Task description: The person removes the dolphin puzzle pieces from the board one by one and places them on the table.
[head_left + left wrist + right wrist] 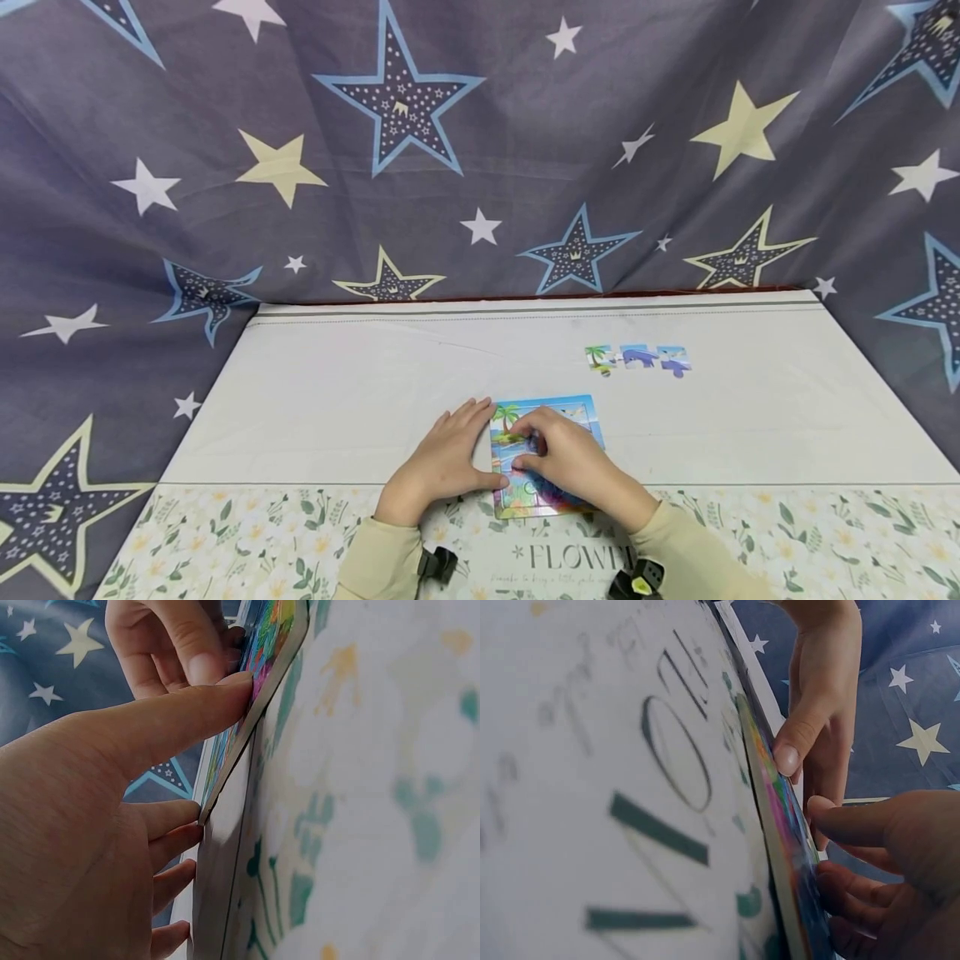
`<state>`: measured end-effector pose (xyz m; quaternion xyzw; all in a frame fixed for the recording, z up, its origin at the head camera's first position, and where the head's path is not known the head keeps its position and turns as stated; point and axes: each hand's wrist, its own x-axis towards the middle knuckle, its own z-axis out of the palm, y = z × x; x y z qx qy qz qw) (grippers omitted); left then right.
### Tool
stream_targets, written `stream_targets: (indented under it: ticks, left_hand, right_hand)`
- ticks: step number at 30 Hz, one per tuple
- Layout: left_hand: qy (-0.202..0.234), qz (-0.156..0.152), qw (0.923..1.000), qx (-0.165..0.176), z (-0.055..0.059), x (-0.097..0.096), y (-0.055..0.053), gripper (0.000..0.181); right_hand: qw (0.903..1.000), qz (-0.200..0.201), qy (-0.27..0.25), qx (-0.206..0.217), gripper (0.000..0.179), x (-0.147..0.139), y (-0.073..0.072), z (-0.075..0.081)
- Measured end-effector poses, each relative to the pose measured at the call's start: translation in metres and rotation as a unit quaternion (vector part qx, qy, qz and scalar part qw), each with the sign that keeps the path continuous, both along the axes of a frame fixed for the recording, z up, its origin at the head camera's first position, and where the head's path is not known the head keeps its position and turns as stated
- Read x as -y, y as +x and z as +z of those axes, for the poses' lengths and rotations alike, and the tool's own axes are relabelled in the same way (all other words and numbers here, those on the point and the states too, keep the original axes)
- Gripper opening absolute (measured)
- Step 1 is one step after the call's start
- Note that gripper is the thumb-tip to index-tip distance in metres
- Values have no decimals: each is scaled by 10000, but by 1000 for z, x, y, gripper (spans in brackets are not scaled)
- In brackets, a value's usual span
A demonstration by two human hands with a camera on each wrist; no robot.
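A colourful jigsaw puzzle board with a beach and sea picture lies flat on the table. At its left side my left hand holds it steady with spread, fairly straight fingers; in the left wrist view the thumb rests on the board's edge. Over the middle of the board is my right hand, thumb and index finger bent and set apart on the picture. Whether a puzzle piece is between them is hidden. In the right wrist view the right fingertips are at the board's surface.
Three loose puzzle pieces lie in a row behind the board to the right: a palm tree piece, a dolphin piece and another blue-purple piece. A flowered cloth covers the table's front. A star-patterned curtain hangs behind.
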<state>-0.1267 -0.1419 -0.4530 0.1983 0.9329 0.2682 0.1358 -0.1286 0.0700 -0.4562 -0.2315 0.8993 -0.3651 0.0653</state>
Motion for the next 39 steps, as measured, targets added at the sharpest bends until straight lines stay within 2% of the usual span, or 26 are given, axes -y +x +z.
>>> stream_targets:
  ticks: [9,27,39]
  left_hand:
    - [26,4,10000,-38,1,-1,1,94]
    - [59,16,10000,-26,0,-1,0,96]
    - [50,11,10000,-2,1,0,0,97]
  right_hand:
    - [9985,133,416,-337,35,5,0,-2]
    - [9982,47,512,-319,36,8,-2,-4]
    - [9998,160,-67,-11,26,5,-4,0]
